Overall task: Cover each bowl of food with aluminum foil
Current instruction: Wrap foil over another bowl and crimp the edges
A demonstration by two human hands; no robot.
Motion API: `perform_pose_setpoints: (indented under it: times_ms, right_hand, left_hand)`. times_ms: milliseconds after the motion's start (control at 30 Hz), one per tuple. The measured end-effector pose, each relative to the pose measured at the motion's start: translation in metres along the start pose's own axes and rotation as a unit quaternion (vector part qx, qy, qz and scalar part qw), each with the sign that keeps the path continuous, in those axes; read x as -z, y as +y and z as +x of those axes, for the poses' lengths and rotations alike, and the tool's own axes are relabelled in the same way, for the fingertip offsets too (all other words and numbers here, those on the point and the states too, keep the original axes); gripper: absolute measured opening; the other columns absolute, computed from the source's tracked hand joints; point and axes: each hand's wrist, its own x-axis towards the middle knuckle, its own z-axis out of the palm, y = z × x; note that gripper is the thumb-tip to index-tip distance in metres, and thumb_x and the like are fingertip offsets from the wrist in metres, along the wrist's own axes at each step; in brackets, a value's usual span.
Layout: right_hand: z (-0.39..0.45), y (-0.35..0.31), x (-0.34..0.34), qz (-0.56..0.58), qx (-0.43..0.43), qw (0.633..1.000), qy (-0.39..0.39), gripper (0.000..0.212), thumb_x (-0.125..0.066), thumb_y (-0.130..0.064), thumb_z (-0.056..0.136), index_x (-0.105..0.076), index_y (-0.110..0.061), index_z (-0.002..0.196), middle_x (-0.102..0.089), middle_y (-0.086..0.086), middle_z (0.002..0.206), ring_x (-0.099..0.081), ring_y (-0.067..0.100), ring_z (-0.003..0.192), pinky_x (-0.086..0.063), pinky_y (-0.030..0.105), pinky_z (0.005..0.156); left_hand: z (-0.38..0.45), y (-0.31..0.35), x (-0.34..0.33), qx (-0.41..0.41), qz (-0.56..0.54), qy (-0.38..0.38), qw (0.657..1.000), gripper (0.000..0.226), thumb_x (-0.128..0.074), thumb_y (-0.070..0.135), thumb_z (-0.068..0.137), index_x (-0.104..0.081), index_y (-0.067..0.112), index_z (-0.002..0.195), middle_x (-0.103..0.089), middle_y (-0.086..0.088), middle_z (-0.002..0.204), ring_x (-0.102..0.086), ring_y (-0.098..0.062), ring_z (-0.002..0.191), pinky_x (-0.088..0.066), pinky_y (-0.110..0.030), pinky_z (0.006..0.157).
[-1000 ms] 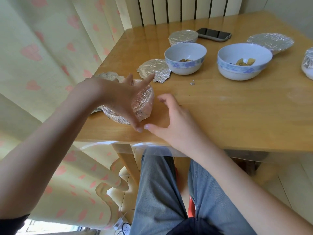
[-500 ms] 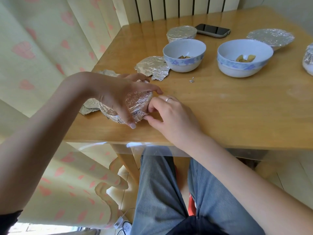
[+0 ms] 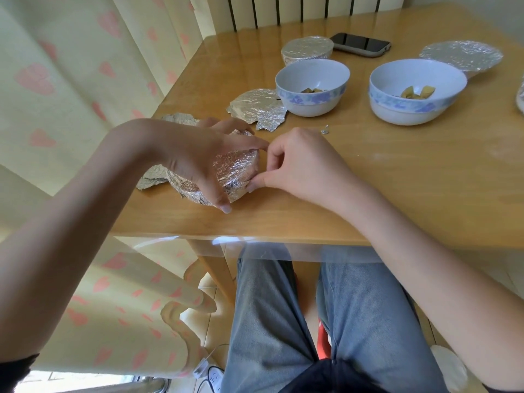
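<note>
The work surface is a light wooden table (image 3: pixel 368 194) with a glossy finish and a clear sheet along its near edge. It stands against a pale curtain (image 3: pixel 71 80) printed with pink hearts on the left, and a ribbed radiator (image 3: pixel 297 9) runs behind the far edge. A tiled floor shows below, with a white power strip (image 3: pixel 211 377) lying on it. The person is seated; legs in blue jeans (image 3: pixel 283 321) are under the table.

Count of bowls in view: two open, white with a blue band, each holding a few pieces of food, the left open bowl (image 3: pixel 312 86) and the right open bowl (image 3: pixel 416 90). Foil-covered bowls: one at the near left corner (image 3: pixel 235 177), one behind the left open bowl (image 3: pixel 307 51), one behind the right open bowl (image 3: pixel 460 56). A further foil-wrapped item is cut off at the right edge (image 3: pixel 520 95); whether it is a bowl cannot be told.

Loose foil: one crumpled piece (image 3: pixel 259 109) beside the left open bowl, one sheet (image 3: pixel 153 180) under the near bowl, and one tiny scrap (image 3: pixel 325 130). One dark phone (image 3: pixel 360 44) lies at the far edge.

The left hand (image 3: pixel 195 157) spans the near covered bowl, fingers spread and curled down over its foil. The right hand (image 3: pixel 300 163) meets the bowl's right side, its fingers bent, thumb and fingertips pinching the foil at the rim.
</note>
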Motion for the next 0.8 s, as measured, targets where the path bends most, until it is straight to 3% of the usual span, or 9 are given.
perform_pose_setpoints:
  times_ms: [133,233,367,533,667,800]
  right_hand:
    - [0.009,0.002,0.003,-0.002,-0.003,1.000,-0.015,0.036,-0.086,-0.045,0.056,-0.060,-0.020,0.055,-0.055,-0.010,0.055,-0.047,0.006,0.056,-0.038,0.028,0.055]
    - [0.002,0.004,0.002,0.010,0.003,1.000,0.001,0.040,-0.085,-0.050,0.056,-0.059,-0.020,0.058,-0.054,-0.011,0.055,-0.049,0.007,0.056,-0.044,0.032,0.056]
    - [-0.012,0.002,0.000,0.050,0.035,0.998,-0.004,0.039,-0.083,-0.051,0.060,-0.057,-0.022,0.066,-0.056,-0.010,0.059,-0.055,0.008,0.060,-0.052,0.038,0.063]
    - [-0.008,-0.003,-0.009,0.082,0.030,0.995,0.049,0.043,-0.086,-0.044,0.059,-0.049,-0.021,0.063,-0.048,-0.014,0.054,-0.047,0.010,0.057,-0.047,0.038,0.059]
    - [0.001,-0.001,-0.007,0.110,0.001,0.994,0.028,0.049,-0.090,-0.041,0.051,-0.046,-0.022,0.060,-0.043,-0.013,0.050,-0.039,0.008,0.051,-0.037,0.031,0.053]
    - [-0.005,-0.003,-0.005,0.115,0.025,0.993,-0.005,0.045,-0.088,-0.040,0.057,-0.047,-0.024,0.066,-0.043,-0.013,0.055,-0.039,0.004,0.053,-0.035,0.025,0.054]
  left_hand:
    - [0.002,-0.002,-0.001,0.003,-0.002,0.006,1.000,0.106,-0.088,0.051,0.054,-0.010,0.079,0.120,-0.005,0.034,0.143,-0.005,-0.004,0.139,-0.024,-0.044,0.113]
    - [0.002,-0.002,-0.001,0.004,0.006,0.005,1.000,0.110,-0.087,0.052,0.054,-0.010,0.074,0.129,-0.005,0.034,0.143,-0.005,-0.003,0.138,-0.024,-0.043,0.113]
    - [0.000,-0.001,0.000,-0.004,-0.008,0.002,1.000,0.100,-0.087,0.052,0.055,-0.010,0.080,0.111,-0.005,0.032,0.143,-0.006,-0.004,0.138,-0.024,-0.044,0.114]
    - [0.001,-0.002,-0.002,-0.004,-0.005,0.002,1.000,0.099,-0.087,0.050,0.055,-0.017,0.074,0.120,-0.005,0.032,0.144,-0.006,-0.006,0.139,-0.024,-0.045,0.112]
    - [0.001,-0.001,-0.002,0.002,-0.010,0.003,1.000,0.100,-0.087,0.048,0.055,-0.018,0.074,0.122,-0.005,0.033,0.143,-0.004,-0.003,0.138,-0.022,-0.045,0.112]
    - [0.000,-0.001,-0.001,0.000,-0.008,0.005,1.000,0.093,-0.087,0.049,0.055,-0.023,0.073,0.118,-0.006,0.029,0.145,-0.005,-0.007,0.139,-0.022,-0.047,0.113]
